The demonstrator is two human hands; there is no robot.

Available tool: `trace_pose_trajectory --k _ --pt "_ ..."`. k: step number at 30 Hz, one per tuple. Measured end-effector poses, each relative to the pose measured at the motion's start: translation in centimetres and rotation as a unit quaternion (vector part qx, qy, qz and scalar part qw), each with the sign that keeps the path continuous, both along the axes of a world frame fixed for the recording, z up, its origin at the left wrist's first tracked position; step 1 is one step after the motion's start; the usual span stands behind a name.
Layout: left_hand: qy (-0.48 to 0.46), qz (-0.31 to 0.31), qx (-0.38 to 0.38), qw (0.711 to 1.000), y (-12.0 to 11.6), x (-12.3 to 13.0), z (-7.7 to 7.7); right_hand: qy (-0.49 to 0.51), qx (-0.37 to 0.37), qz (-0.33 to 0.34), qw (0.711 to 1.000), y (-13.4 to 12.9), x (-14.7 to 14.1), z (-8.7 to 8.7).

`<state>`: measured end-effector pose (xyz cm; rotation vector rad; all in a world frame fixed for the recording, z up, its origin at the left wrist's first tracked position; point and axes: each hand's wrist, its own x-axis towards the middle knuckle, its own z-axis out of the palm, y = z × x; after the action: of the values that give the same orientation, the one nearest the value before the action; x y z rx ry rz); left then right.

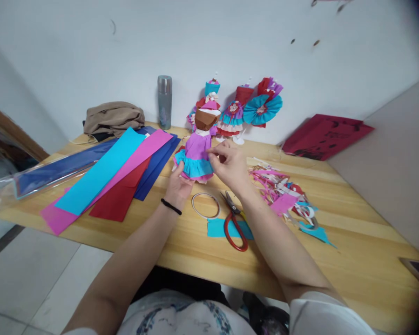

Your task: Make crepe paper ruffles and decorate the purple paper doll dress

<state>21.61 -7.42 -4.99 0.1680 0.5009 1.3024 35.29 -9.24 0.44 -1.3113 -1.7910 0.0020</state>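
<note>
A small crepe-paper dress point(197, 148) stands upright over the table, with a purple body, a turquoise ruffled skirt and a pink hem. My left hand point(180, 185) grips it low at the skirt, thumb in front and the other fingers hidden behind. At the dress's right edge, the thumb and forefinger of my right hand point(230, 165) are pinched together against the purple paper. Below both hands lie a ring-shaped roll of tape point(194, 205) and red-handled scissors point(234, 228), their blades slightly apart. Under the scissors is a turquoise paper strip point(214, 229).
Folded paper sheets point(101, 172) in turquoise, pink, red and blue spread at left. Paper scraps point(282, 195) are heaped at right. Behind stand a flask point(165, 103), several finished paper dresses point(244, 100) and a brown paper piece point(206, 121). A dark red bag point(324, 137) leans on the wall.
</note>
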Motion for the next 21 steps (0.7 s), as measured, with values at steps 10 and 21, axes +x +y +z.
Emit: trace_pose_trajectory --k 10,21 --pt "-0.012 0.0 -0.01 1.0 -0.5 -0.2 0.9 0.056 -0.094 -0.072 0.991 1.3 1.1 -0.2" --pt "0.046 0.03 -0.095 0.994 -1.3 -0.3 0.4 0.083 -0.099 -0.068 0.989 2.0 1.9 -0.6"
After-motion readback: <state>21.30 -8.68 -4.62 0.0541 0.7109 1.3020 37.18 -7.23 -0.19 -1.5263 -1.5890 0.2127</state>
